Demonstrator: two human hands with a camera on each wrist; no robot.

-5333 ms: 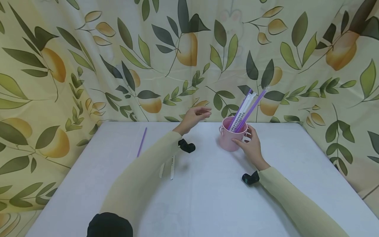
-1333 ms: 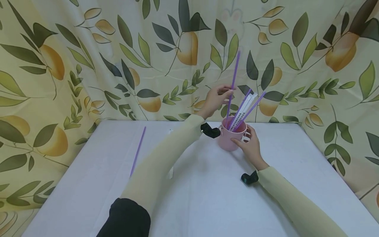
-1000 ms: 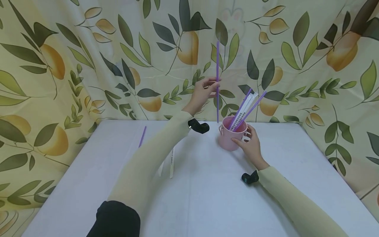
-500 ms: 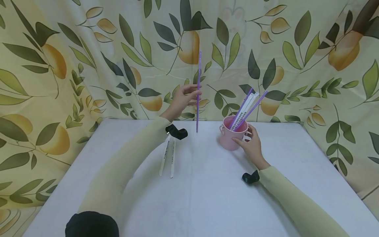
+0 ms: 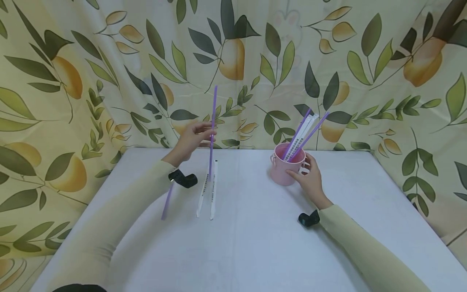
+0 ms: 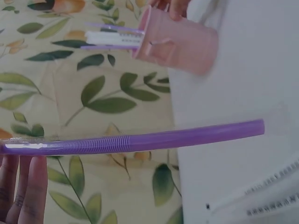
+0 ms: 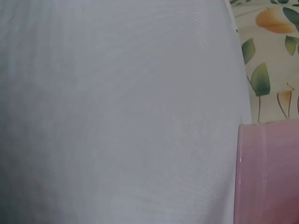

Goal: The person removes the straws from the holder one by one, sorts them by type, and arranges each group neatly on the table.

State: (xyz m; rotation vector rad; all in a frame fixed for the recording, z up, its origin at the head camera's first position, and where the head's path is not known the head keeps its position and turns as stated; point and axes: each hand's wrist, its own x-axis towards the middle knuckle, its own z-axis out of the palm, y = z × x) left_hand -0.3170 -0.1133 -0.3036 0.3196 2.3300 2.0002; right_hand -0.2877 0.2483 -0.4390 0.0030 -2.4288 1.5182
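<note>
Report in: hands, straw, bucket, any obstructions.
Left hand pinching purple straw, held aloft. Right hand gripping pink bucket, upright. No obstruction seen between straw and bucket.

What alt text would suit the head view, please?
Someone's left hand holds a near-upright purple straw; right hand grips a pink bucket of purple straws and white sticks. Another purple straw and two white sticks lie on the table.

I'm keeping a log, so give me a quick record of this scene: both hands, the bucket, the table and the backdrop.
Left hand: pinches a nearly upright purple straw
Right hand: grips the pink bucket
In bucket: purple straws and white printed strips, exact count unclear
On table: two white strips, one loose straw partly hidden
Backdrop: cloth with leaves and fruit
</note>
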